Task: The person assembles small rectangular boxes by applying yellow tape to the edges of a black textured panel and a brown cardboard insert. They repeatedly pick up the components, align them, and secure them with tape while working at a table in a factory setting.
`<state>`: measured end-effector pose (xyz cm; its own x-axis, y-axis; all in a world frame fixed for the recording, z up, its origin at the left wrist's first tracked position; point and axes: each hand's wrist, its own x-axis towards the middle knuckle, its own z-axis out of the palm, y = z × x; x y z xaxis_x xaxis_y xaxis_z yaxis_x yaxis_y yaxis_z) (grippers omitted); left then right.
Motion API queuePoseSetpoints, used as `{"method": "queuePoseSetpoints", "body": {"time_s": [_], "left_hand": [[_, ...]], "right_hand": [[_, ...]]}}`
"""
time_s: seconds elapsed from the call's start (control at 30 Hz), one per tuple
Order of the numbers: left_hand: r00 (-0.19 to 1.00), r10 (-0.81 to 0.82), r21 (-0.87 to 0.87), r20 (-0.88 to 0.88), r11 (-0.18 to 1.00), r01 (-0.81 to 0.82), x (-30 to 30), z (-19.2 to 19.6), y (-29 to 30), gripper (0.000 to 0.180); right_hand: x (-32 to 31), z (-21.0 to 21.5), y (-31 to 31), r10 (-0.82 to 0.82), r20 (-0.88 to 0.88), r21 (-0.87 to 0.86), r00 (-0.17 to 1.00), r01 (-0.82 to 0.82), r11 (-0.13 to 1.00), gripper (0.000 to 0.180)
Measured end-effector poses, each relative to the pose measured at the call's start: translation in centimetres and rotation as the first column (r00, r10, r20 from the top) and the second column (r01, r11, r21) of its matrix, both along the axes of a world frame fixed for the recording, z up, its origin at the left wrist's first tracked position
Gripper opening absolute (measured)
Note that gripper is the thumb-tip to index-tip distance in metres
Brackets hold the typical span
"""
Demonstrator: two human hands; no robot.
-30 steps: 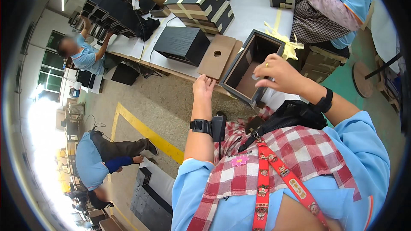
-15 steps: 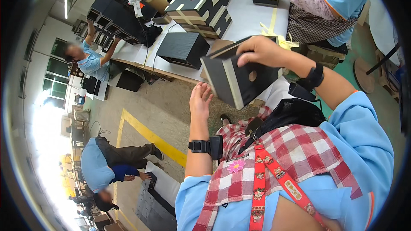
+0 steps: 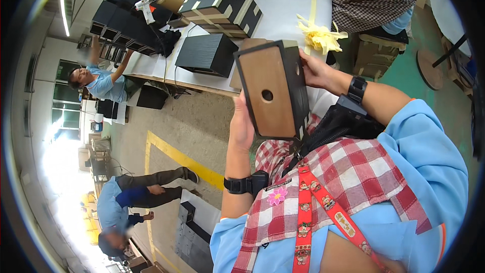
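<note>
Between my two hands is a black box (image 3: 270, 116), tilted up in front of my apron. Its brown inner panel, set inside a black rim and pierced by one round hole, faces me. My left hand (image 3: 242, 127) grips the box's left edge, its fingers partly hidden behind it. On the other side, my right hand (image 3: 316, 72) holds the box near its upper right corner, the fingertips hidden. Beige tape shows at that corner.
Behind the held box, a white-covered worktable (image 3: 288, 10) bears a dark open box (image 3: 207, 54), stacked taped boxes (image 3: 217, 5), a glue gun (image 3: 146, 10) and yellow strips (image 3: 321, 35). A co-worker (image 3: 361, 10) sits at right; others (image 3: 108, 78) work at left.
The box has turned, so its brown panel faces me instead of the taped black side. My left hand has closed on its edge; my right hand has moved from its top to its right side.
</note>
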<state>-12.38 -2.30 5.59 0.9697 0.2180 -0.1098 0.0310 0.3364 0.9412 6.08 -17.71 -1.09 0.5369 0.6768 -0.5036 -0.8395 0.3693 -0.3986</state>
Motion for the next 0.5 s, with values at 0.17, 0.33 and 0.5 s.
{"method": "queuePoseSetpoints", "body": {"time_s": [0.17,0.33,0.5], "left_hand": [[1.000,-0.009,0.492,-0.019,0.871,0.017,0.2,-2.1,-0.9,0.061],[0.983,0.171,0.541,-0.062,0.833,-0.111,1.0,-3.2,-1.5,0.048],[0.962,0.266,0.684,-0.062,0.713,-0.153,3.3,-2.4,-0.9,0.043]], "right_hand": [[0.2,-2.7,-1.7,0.153,0.127,-0.352,0.980,-0.099,0.931,0.048],[1.6,1.9,-6.9,0.850,0.488,-0.873,0.200,0.102,0.477,0.031],[0.1,8.9,-7.4,0.681,0.725,-0.614,-0.102,0.352,0.707,0.026]]}}
